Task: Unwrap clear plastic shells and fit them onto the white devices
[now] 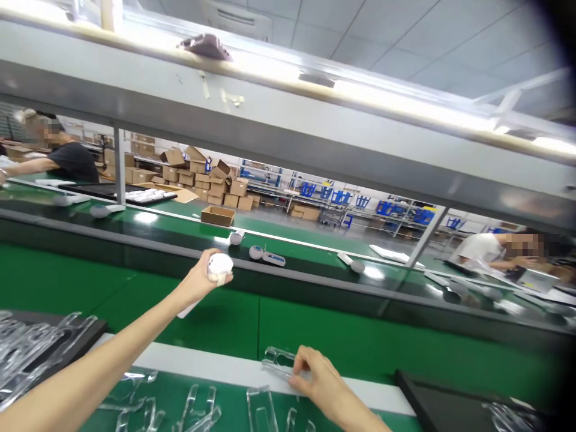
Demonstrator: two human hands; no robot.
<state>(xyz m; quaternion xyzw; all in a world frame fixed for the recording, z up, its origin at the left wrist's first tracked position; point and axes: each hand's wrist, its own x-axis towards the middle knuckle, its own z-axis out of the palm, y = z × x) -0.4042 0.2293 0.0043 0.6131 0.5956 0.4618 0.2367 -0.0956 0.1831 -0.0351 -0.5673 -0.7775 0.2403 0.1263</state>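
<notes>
My left hand (201, 281) reaches out over the green bench, its fingers closed round a white device with a rounded head (220, 264). Part of a white handle shows below the wrist. Low in the middle, my right hand (319, 381) pinches a clear plastic frame (276, 361) at its right end, just above the white strip (234, 360) along the bench. Several more loose clear plastic frames (261, 408) lie on the green surface in front of me. The fingertips of my right hand partly cover the frame.
A dark conveyor belt (306, 273) carries several white devices, one being a blue-and-white device (273, 258). Clear pieces fill a black tray (96, 330) at left; another black tray (405, 384) stands at right. Co-workers sit on both sides beyond the belt. A shelf hangs overhead.
</notes>
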